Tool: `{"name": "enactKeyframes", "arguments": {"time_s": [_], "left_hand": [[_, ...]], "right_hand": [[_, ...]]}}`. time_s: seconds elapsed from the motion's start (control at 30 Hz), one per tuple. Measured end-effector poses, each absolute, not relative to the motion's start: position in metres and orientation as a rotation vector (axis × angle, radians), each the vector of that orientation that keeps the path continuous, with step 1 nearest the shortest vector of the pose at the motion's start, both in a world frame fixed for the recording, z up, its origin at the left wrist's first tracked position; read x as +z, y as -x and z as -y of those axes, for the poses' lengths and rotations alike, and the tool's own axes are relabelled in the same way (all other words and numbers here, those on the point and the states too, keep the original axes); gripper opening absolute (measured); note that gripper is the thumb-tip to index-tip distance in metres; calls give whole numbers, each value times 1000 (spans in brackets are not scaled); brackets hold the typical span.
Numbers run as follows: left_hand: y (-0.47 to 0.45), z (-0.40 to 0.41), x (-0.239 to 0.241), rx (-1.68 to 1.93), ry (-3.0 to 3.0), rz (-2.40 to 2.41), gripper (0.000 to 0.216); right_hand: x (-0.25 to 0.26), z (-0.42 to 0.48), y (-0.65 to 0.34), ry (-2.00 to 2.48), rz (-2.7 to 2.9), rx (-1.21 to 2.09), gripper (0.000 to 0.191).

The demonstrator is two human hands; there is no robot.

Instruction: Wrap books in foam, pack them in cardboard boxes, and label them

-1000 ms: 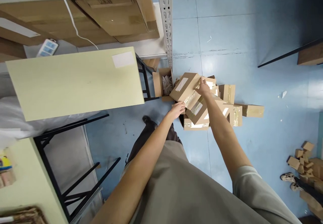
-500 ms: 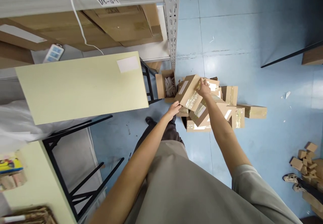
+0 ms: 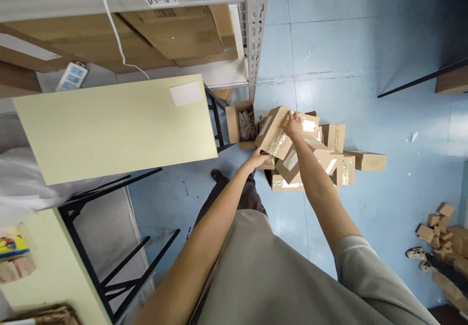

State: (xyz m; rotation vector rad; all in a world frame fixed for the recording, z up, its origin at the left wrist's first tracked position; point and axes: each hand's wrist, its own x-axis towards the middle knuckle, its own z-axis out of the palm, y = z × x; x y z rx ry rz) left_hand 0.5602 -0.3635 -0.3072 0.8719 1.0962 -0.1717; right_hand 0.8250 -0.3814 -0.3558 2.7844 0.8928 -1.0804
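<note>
A pile of taped cardboard boxes (image 3: pixel 329 156) lies on the blue floor. On top sits a brown box (image 3: pixel 271 130) with a white label and shiny tape. My right hand (image 3: pixel 293 126) grips its far upper edge, fingers curled over it. My left hand (image 3: pixel 258 158) holds the box's near lower corner, fingers tucked under it. The box is tilted, lifted a little off the pile between both hands.
A pale green table (image 3: pixel 117 125) on black legs stands to the left. Behind it a metal rack (image 3: pixel 252 37) holds big flat cartons. A small open box (image 3: pixel 241 125) sits by the rack post. More small boxes (image 3: pixel 442 227) and someone's shoes (image 3: pixel 417 259) lie at right.
Both hands have stayed on the top box. The left hand has slid further under its near corner, and the box has tipped up slightly.
</note>
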Motion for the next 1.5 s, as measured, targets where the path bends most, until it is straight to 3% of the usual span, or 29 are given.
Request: {"name": "enactKeyframes", "arguments": {"time_s": [0.3,0.5,0.87,1.13,1.33,1.5], "left_hand": [[-585,413,-321,-284,-1091,-949,77],[-567,412,-327,-259,-1158,-1023,82],[-442,373,-277,-52,-1132,-1094,61],[-315,348,-203,369,-960,-1205,66],[-220,332,-154,698,-803,-1243,54],[-112,328,-126,963,-663,-1325,48]], "right_hand": [[-348,389,-846,-2536,-1019,-1105,106],[-338,407,-816,-2682,-1077,-984,89],[-299,431,-758,-2861,-1352,-961,78],[-205,462,-698,-3152,-1687,-649,64],[-126,443,-572,-3233,-1923,-676,62],[-92,395,-440,-3089,-2173,-766,55]]}}
